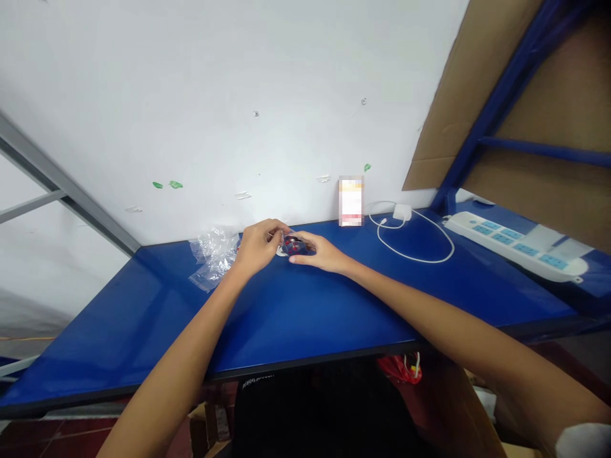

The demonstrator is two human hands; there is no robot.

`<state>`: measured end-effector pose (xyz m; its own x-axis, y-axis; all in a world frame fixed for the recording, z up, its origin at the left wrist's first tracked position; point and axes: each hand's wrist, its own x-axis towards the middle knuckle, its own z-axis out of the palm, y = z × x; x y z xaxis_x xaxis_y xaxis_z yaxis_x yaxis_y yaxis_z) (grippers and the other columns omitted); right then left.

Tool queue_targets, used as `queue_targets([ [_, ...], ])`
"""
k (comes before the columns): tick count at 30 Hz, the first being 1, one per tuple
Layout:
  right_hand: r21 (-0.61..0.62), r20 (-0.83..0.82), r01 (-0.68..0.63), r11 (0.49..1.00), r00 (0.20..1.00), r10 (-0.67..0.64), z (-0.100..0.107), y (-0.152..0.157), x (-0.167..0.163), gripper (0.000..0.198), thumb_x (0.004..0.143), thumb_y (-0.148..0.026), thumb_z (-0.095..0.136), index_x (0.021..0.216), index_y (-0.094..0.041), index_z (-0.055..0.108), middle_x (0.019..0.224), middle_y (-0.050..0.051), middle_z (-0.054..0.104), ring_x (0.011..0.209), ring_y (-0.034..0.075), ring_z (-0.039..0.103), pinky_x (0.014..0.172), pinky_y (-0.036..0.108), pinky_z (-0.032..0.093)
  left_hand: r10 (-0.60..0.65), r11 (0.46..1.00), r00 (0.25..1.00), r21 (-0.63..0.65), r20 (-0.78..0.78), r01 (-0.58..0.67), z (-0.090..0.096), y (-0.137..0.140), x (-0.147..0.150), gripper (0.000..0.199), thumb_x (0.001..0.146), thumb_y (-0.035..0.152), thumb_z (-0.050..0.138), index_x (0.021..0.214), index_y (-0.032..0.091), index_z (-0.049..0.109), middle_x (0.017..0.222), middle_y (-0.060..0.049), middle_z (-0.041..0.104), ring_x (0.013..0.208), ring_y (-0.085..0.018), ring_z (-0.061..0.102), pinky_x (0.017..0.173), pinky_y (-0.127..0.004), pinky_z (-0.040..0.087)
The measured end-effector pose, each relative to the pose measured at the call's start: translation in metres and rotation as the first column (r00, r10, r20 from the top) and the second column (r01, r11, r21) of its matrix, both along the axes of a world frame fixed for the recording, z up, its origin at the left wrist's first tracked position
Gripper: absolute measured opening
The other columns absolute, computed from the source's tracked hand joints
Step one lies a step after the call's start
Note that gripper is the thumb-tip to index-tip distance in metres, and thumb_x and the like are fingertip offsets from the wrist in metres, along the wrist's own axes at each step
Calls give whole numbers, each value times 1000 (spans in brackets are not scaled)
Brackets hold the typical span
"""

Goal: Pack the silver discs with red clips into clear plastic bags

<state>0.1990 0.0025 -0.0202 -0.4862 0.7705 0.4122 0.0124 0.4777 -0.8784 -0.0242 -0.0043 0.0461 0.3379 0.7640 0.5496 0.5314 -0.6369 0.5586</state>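
Both hands meet over the far middle of the blue table (pixel 305 318). My right hand (pixel 324 251) is closed around a small, dark, rounded object (pixel 293 245) with red marks; its exact kind is unclear. At the left end of that object, my left hand (pixel 260 245) is closed, thumb and fingers pinched together. What lies between those fingertips is too small to make out. Something small and white (pixel 280 251) shows just under the left fingertips, partly hidden. Beside my left hand lie crumpled clear plastic bags (pixel 214 254).
A small box (pixel 351 202), its face blurred, stands against the white wall. Right of it, a white cable (pixel 420 259) loops from a charger plug (pixel 402 212). A long white power strip (pixel 518 245) lies at the right, near the blue metal frame (pixel 482 121).
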Motion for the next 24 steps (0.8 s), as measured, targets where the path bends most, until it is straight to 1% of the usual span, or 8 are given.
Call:
queue_targets([
  [2,38,57,65,997,996,-67,-4,2,0,66,88,-36,91,149,-27,67,146,9,74,132,31,72,118,50,54,15,996,997,-89,79,-8,-1,1,1,21,98,24,59,101,21,80,97,-4,82,83,-21,78,81,-34,62],
  [5,56,110,149,987,982,-155,-8,5,-1,48,95,-33,82,141,-23,72,135,9,79,121,30,75,109,49,58,24,983,987,-181,162,6,0,2,0,21,97,29,62,105,20,79,98,-6,82,82,-22,78,76,-33,63],
  [9,5,89,155,988,984,-155,-10,9,-1,34,96,-35,80,127,-20,77,123,9,82,109,28,77,100,44,60,102,981,973,-183,209,-64,4,13,-14,28,97,32,60,117,19,75,109,-9,81,86,-22,77,76,-34,64],
  [11,-19,72,152,988,986,-150,-11,11,-1,34,95,-36,80,125,-20,77,120,9,83,107,27,78,98,42,60,199,975,977,-113,79,-189,4,22,-28,30,98,31,57,119,20,75,111,-9,82,90,-24,78,82,-37,64],
  [13,-27,66,157,987,986,-155,-12,13,0,34,95,-37,80,124,-19,77,118,8,83,105,27,78,95,41,60,264,962,949,-30,-173,-273,3,31,-43,30,96,31,58,117,21,78,114,-10,82,99,-29,78,94,-43,62],
  [17,-20,72,174,985,982,-172,-13,14,1,34,94,-37,80,121,-18,78,115,9,84,104,28,78,95,41,60,171,977,823,-17,-542,-214,-6,43,-61,43,90,29,62,128,19,79,130,-14,79,123,-36,73,115,-50,54],
  [20,-15,78,173,985,982,-172,-14,14,0,36,93,-38,80,123,-18,79,116,9,84,104,28,78,94,41,60,134,984,760,-5,-636,-178,-13,46,-64,56,85,26,64,139,17,76,139,-17,76,132,-38,69,118,-49,52],
  [24,-14,90,178,984,980,-176,-13,13,0,37,93,-39,80,124,-18,79,116,8,84,104,27,78,95,41,60,113,985,761,-29,-639,-171,-20,48,-66,54,79,19,65,131,22,81,129,-14,82,118,-36,77,103,-41,60],
])
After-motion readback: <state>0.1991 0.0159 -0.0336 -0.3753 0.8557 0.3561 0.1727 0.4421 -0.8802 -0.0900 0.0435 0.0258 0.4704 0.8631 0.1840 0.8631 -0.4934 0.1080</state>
